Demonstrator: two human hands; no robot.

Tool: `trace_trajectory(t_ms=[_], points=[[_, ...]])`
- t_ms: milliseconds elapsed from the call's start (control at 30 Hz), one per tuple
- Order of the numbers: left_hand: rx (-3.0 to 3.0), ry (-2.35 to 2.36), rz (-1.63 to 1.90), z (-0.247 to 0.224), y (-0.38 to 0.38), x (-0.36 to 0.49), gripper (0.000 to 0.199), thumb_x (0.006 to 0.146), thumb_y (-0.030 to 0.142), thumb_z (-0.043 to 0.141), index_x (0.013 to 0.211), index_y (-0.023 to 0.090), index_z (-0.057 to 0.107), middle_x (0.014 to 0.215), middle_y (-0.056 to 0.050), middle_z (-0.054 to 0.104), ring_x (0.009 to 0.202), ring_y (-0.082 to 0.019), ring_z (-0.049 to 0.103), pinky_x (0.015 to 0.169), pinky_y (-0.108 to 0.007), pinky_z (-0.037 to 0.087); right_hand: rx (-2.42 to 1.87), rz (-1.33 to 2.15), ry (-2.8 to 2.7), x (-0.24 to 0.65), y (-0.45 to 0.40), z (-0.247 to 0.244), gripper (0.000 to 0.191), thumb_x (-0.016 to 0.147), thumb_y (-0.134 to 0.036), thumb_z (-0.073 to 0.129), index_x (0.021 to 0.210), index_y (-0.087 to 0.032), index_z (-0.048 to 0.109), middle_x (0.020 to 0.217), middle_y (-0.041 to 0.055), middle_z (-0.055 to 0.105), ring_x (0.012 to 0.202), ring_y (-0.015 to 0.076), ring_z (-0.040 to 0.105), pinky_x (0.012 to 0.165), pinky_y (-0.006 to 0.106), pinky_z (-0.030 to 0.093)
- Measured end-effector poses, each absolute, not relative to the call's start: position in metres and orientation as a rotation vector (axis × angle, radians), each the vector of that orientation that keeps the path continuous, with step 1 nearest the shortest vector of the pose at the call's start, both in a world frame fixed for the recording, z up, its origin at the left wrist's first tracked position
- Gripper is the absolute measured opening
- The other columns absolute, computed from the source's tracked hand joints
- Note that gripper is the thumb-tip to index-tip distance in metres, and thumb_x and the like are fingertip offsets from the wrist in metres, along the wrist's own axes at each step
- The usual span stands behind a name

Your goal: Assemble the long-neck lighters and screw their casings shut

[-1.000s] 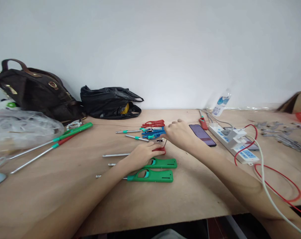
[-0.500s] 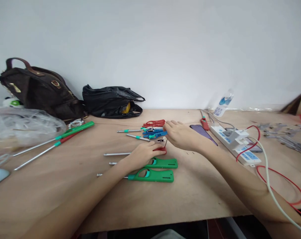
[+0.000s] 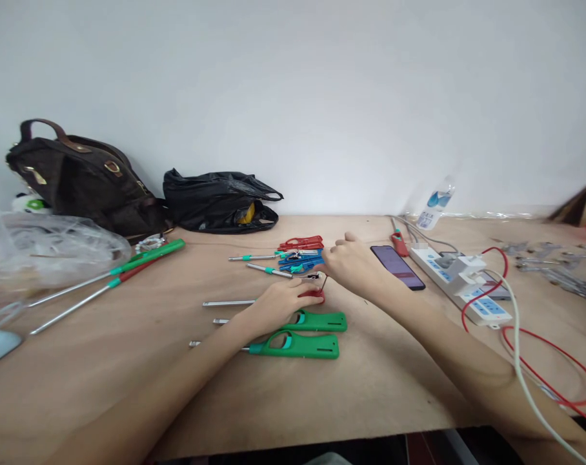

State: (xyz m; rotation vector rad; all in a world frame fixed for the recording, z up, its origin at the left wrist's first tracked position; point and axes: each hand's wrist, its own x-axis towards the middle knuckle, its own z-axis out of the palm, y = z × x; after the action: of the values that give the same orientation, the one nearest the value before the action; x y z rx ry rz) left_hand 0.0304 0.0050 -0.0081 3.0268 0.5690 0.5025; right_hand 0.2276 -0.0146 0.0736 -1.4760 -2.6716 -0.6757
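On the desk (image 3: pixel 370 381), left hand (image 3: pixel 276 302) pins a red lighter (image 3: pixel 317 298), fingers closed over its handle, metal tube showing left of the wrist. Right hand (image 3: pixel 348 261) is curled around a thin rod (image 3: pixel 324 284), probably a screwdriver; grip end hidden, rod slanting down to the red handle. I'd call this unit in progress; can't tell what's loose under the fingers. Two green lighters (image 3: pixel 315 345) lie just nearer the desk edge, partly behind the left forearm; they appear whole, so likely not done. Beyond the hands: pile of red pieces (image 3: pixel 303 243) and blue pieces (image 3: pixel 305 265), short metal stems (image 3: pixel 270 270) beside them, apparently already apart. Two long lighters (image 3: pixel 148 253) at far left look whole too.
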Motion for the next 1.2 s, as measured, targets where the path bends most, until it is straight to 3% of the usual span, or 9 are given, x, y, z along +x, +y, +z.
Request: trace_trajectory(t_ms=[167,300,500,667,800,867,1000,1133,1200], points=[[3.025,0.557,0.513,-0.009,0.006,0.03,0.041,0.089,0.007,0.046,0.124,0.026,0.057,0.133,-0.004,0.052,0.12,-0.02,0.05,0.1,-0.037,0.044,-1.336,-0.596,-2.702,0.229,-0.015,0.075,0.015,0.092,-0.021,0.047,0.095,-0.011,0.057,0.095,0.0138,0.068,0.086,0.0224,0.061,0.075,0.031,0.036],[3.034,0.555,0.519,-0.01,0.006,0.03,0.042,0.088,0.006,0.046,0.124,0.024,0.056,0.135,-0.005,0.051,0.125,-0.021,0.046,0.102,-0.037,0.043,-1.473,-0.613,-2.696,0.227,-0.014,0.072,0.016,0.093,-0.02,0.044,0.09,-0.01,0.057,0.079,0.0131,0.069,0.069,0.0215,0.063,0.072,0.033,0.037],[3.019,0.558,0.512,-0.008,0.005,0.03,0.042,0.089,0.007,0.045,0.125,0.026,0.055,0.133,-0.004,0.052,0.121,-0.02,0.05,0.1,-0.037,0.045,-1.359,-0.563,-2.73,0.226,-0.019,0.076,0.011,0.089,-0.016,0.049,0.095,-0.012,0.057,0.093,0.012,0.069,0.081,0.0206,0.063,0.071,0.029,0.038],[3.019,0.529,0.533,-0.008,0.006,0.03,0.046,0.085,0.003,0.046,0.124,0.026,0.057,0.133,-0.003,0.053,0.124,-0.02,0.047,0.102,-0.037,0.043,-1.529,-0.582,-2.687,0.227,-0.019,0.081,0.031,0.093,-0.038,0.046,0.082,-0.013,0.06,0.077,0.0133,0.069,0.072,0.0236,0.064,0.072,0.033,0.037],[3.037,0.555,0.495,-0.009,0.006,0.03,0.043,0.088,0.006,0.045,0.124,0.026,0.056,0.134,-0.003,0.052,0.122,-0.02,0.049,0.101,-0.037,0.044,-1.389,-0.501,-2.725,0.229,-0.022,0.083,0.017,0.091,-0.025,0.048,0.094,-0.012,0.057,0.092,0.0126,0.069,0.084,0.0219,0.062,0.073,0.029,0.035],[3.04,0.562,0.501,-0.009,0.006,0.03,0.041,0.09,0.007,0.044,0.124,0.026,0.056,0.135,-0.004,0.051,0.122,-0.02,0.049,0.101,-0.036,0.043,-1.409,-0.514,-2.744,0.229,-0.02,0.082,0.015,0.091,-0.023,0.047,0.093,-0.011,0.058,0.089,0.012,0.069,0.08,0.0213,0.063,0.074,0.03,0.035],[3.026,0.551,0.52,-0.01,0.006,0.03,0.043,0.087,0.005,0.045,0.124,0.025,0.056,0.134,-0.004,0.052,0.123,-0.02,0.048,0.102,-0.036,0.042,-1.561,-0.672,-2.696,0.23,-0.015,0.079,0.033,0.094,-0.036,0.044,0.08,-0.012,0.06,0.073,0.0133,0.068,0.068,0.0235,0.063,0.074,0.035,0.034],[3.037,0.564,0.479,-0.01,0.006,0.03,0.045,0.087,0.005,0.045,0.125,0.025,0.055,0.134,-0.004,0.052,0.121,-0.02,0.048,0.1,-0.036,0.043,-1.371,-0.697,-2.705,0.234,-0.015,0.077,0.021,0.09,-0.03,0.051,0.094,-0.011,0.059,0.097,0.0154,0.068,0.086,0.024,0.061,0.07,0.031,0.033],[3.044,0.571,0.463,-0.01,0.005,0.03,0.044,0.087,0.006,0.045,0.125,0.025,0.055,0.135,-0.004,0.051,0.121,-0.02,0.048,0.1,-0.036,0.043,-1.299,-0.667,-2.743,0.233,-0.014,0.077,0.013,0.09,-0.022,0.052,0.095,-0.012,0.059,0.098,0.0135,0.067,0.087,0.022,0.061,0.071,0.029,0.033]])
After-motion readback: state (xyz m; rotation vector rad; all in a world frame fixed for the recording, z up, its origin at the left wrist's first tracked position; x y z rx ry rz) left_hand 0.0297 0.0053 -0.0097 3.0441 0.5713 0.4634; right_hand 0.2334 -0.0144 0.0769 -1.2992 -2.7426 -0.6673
